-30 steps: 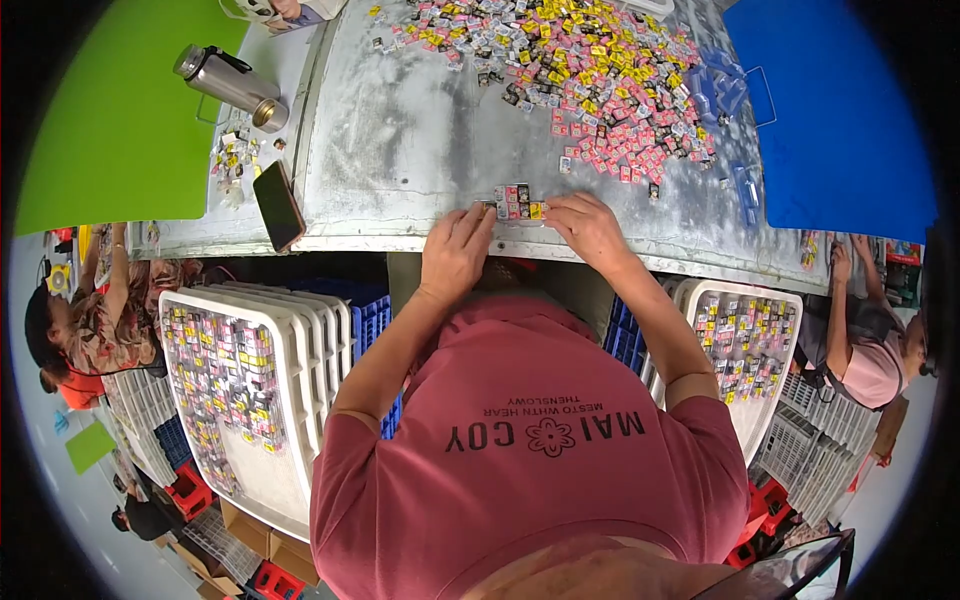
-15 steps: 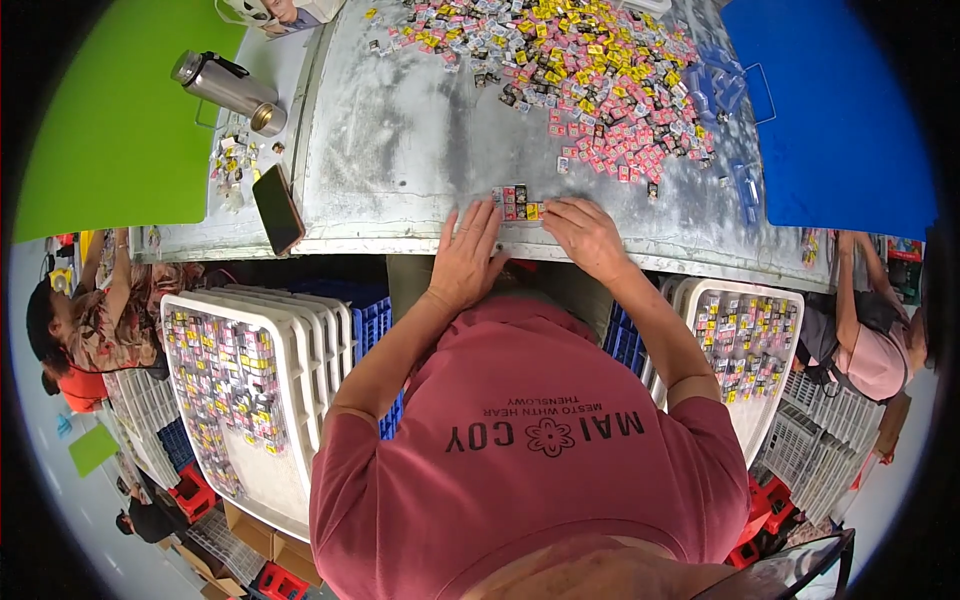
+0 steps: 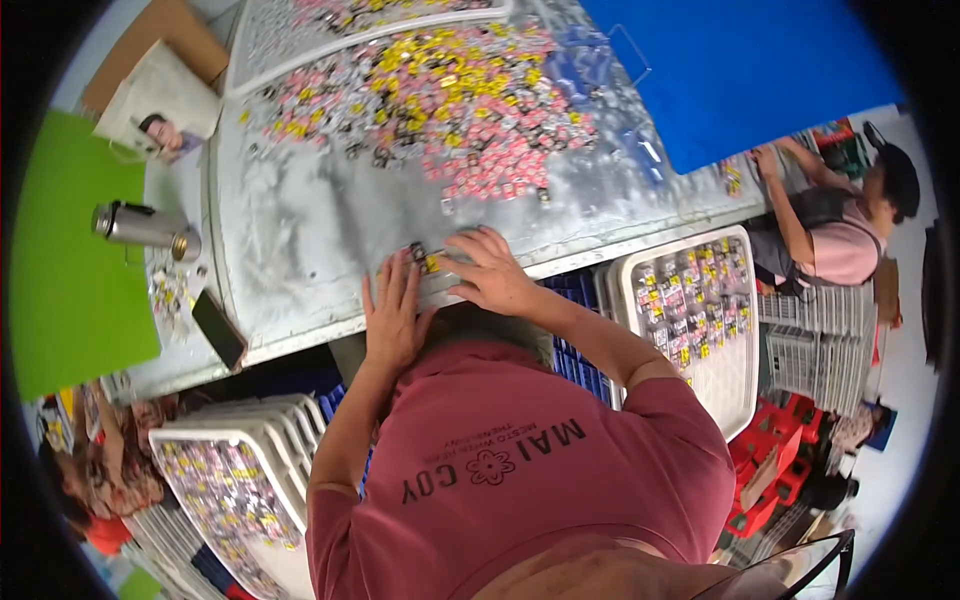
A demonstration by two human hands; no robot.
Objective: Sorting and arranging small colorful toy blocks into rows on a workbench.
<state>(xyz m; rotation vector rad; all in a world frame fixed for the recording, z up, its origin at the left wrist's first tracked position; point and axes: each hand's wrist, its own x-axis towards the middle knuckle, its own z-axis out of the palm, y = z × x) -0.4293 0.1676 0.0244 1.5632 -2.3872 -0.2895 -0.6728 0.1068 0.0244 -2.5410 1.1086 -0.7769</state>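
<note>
Clerk: Item one, and its location?

Checker: One small cluster of black and yellow pieces (image 3: 422, 257), near the front edge of the grey metal tabletop (image 3: 300, 225), between the two hands. Partly covered by fingers; count not legible.

Clerk: Reason for that placement?

Checker: Judged: close to the body for easy reach, with a hand at either side to keep the pieces together.

Clerk: Hands, by pose and grip?

Checker: Left hand (image 3: 393, 312): palm down, fingers long and slightly parted, pointing away from the body, thumb out toward the right; grip unclosed, fingertips beside the cluster. Right hand (image 3: 490, 272): forearm slanting in from the right, fingers fanned leftward and lightly bent; grip loose and spread, nearest the yellow end. Whether a fingertip touches it, blur prevents telling.

Clerk: Surrounding stock?

Checker: One loose heap of pink, yellow, black and pale pieces (image 3: 440, 85), beyond the hands; presumably left there as supply within arm's reach. One filled white tray (image 3: 722, 385), right of the body, propped steeply, its sorted rows facing outward. One dark phone (image 3: 218, 330) and one steel flask (image 3: 140, 226), at far left, apart from the handwork, likely to leave working room.
</note>
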